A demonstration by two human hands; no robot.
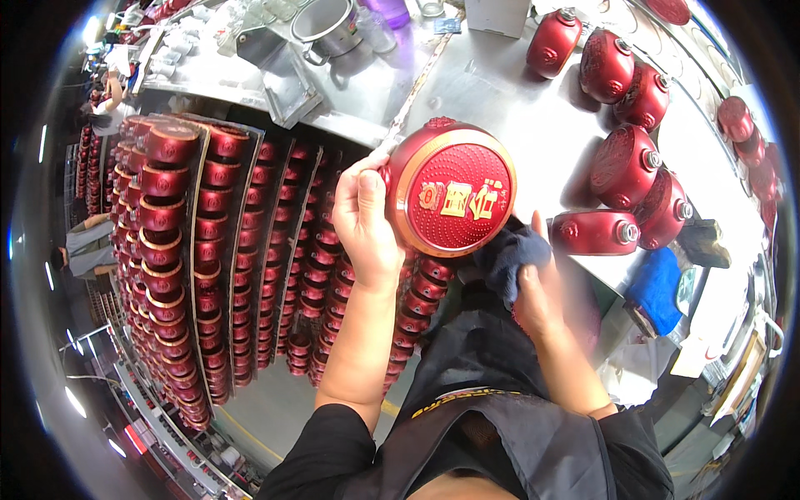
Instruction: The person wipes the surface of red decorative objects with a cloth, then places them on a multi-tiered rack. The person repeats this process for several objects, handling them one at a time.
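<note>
My left hand (367, 221) is closed on the left edge of a round, flat red bottle (450, 171), held up in front of me. Its dotted face carries raised gold characters and a gold-orange ring. A dark blue cloth (510, 260) is bunched in my right hand (542, 292), just below the bottle's lower right edge. Whether cloth and bottle touch, I cannot tell. Several more red bottles (621, 167) lie on the metal table to the right, their silvery necks showing.
Racks of red bottles (167, 225) fill the left side. On the metal table (475, 83) stand a steel pot (329, 33) and an angled metal tray (287, 79) at the far left. A bright blue cloth (657, 287) hangs at the right. A person (112, 104) is far left.
</note>
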